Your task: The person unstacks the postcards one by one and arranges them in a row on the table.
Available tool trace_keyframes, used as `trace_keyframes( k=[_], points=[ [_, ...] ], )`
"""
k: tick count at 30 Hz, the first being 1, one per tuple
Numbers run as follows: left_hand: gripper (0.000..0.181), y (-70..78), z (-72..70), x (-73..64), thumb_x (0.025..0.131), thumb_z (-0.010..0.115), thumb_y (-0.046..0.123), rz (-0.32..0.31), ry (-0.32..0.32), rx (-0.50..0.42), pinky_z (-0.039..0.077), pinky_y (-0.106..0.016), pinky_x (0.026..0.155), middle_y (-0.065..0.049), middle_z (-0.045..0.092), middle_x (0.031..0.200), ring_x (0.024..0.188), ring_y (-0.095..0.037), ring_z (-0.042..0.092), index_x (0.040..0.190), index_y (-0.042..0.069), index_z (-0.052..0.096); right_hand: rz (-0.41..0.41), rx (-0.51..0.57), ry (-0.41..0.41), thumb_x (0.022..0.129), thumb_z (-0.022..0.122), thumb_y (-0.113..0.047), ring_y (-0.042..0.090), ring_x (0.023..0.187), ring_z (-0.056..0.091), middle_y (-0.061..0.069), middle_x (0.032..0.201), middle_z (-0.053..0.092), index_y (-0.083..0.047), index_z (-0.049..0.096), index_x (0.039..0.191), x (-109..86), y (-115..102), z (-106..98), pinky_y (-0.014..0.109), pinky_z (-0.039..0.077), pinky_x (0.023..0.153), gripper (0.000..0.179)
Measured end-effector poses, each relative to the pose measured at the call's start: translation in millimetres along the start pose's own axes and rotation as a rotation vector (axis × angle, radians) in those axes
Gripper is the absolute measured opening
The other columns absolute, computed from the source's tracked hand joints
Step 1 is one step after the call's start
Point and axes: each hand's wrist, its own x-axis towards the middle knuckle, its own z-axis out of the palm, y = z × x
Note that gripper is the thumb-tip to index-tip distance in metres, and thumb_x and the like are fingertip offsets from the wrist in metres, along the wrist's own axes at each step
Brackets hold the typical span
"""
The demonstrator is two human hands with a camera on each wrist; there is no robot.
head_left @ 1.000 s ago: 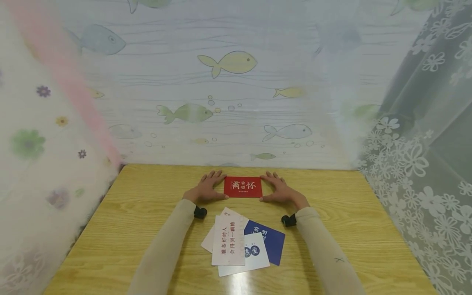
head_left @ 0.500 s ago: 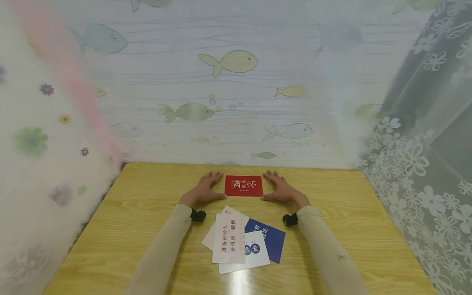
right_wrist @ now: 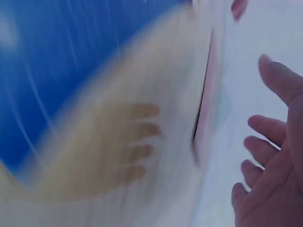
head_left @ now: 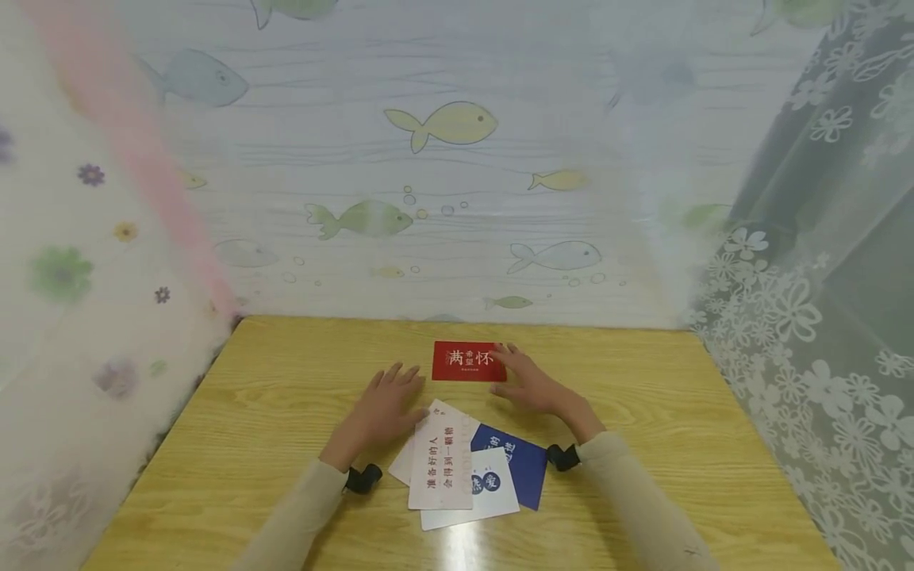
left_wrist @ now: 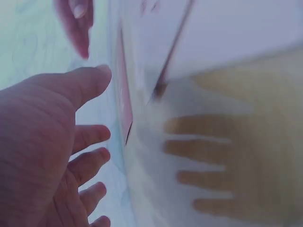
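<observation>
A red card point(head_left: 467, 371) with white characters lies flat toward the back of the table. My left hand point(head_left: 382, 408) hovers left of it, fingers spread and holding nothing; its shadow falls on the table in the left wrist view. My right hand point(head_left: 535, 385) is above the table at the red card's right edge, its fingertips overlapping that edge in the head view, with nothing held. Closer to me lies a loose fan of cards: a pale pink card point(head_left: 440, 468) on top, a white card point(head_left: 496, 500), a blue card point(head_left: 527, 472), and another pale card partly hidden underneath.
The wooden table point(head_left: 286, 396) runs back to a fish-patterned curtain point(head_left: 457, 262). Flowered cloth point(head_left: 93, 317) hangs on the left, and a sheer lace curtain point(head_left: 807, 317) on the right. A black wrist camera point(head_left: 364, 479) sits on the left wrist.
Both hands have left the red card's sides. The left hand has drawn back toward me and left, near the pink card; the right has shifted slightly toward me and inward. The cards stay put.
</observation>
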Motion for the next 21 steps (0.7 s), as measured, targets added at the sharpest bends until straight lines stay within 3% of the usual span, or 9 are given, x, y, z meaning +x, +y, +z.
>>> trace_keyframes(
  k=[6, 11, 16, 21],
  points=[
    [0.06, 17.5, 10.6, -37.1, 0.098, 0.062, 0.045, 0.037, 0.045, 0.081, 0.019, -0.06, 0.125, -0.009, 0.042, 0.16, 0.153, -0.037, 0.027, 0.149, 0.013, 0.053, -0.136, -0.156, -0.088, 0.098, 0.067, -0.035, 0.041, 0.155, 0.015, 0.017, 0.165, 0.029, -0.005, 0.042, 0.155, -23.0, -43.1, 25.8, 0.062, 0.019, 0.124, 0.068],
    [0.059, 29.9, 16.8, -64.5, 0.099, 0.06, 0.045, 0.089, 0.042, 0.12, 0.022, -0.062, 0.123, -0.008, 0.045, 0.159, 0.152, -0.036, 0.03, 0.15, 0.015, 0.052, -0.131, -0.148, -0.226, 0.098, 0.065, -0.043, 0.029, 0.158, 0.014, 0.004, 0.169, 0.026, -0.014, 0.038, 0.158, -40.5, -67.7, 46.6, 0.054, 0.021, 0.126, 0.071],
    [0.059, 38.4, 20.6, -83.7, 0.1, 0.058, 0.046, 0.143, -0.009, 0.017, 0.018, -0.062, 0.124, -0.006, 0.043, 0.16, 0.154, -0.036, 0.025, 0.15, 0.015, 0.052, -0.113, -0.183, -0.294, 0.099, 0.063, -0.045, 0.028, 0.156, 0.022, 0.001, 0.167, 0.031, -0.017, 0.039, 0.158, -52.5, -79.6, 57.4, 0.049, 0.028, 0.124, 0.07],
    [0.057, 39.4, 20.1, -91.8, 0.101, 0.058, 0.044, 0.168, -0.03, -0.065, 0.015, -0.061, 0.125, -0.007, 0.043, 0.16, 0.154, -0.038, 0.024, 0.149, 0.014, 0.054, -0.088, -0.246, -0.31, 0.1, 0.058, -0.049, 0.026, 0.155, 0.026, -0.001, 0.167, 0.03, -0.017, 0.036, 0.159, -61.1, -84.0, 61.8, 0.047, 0.029, 0.124, 0.071]
  ],
)
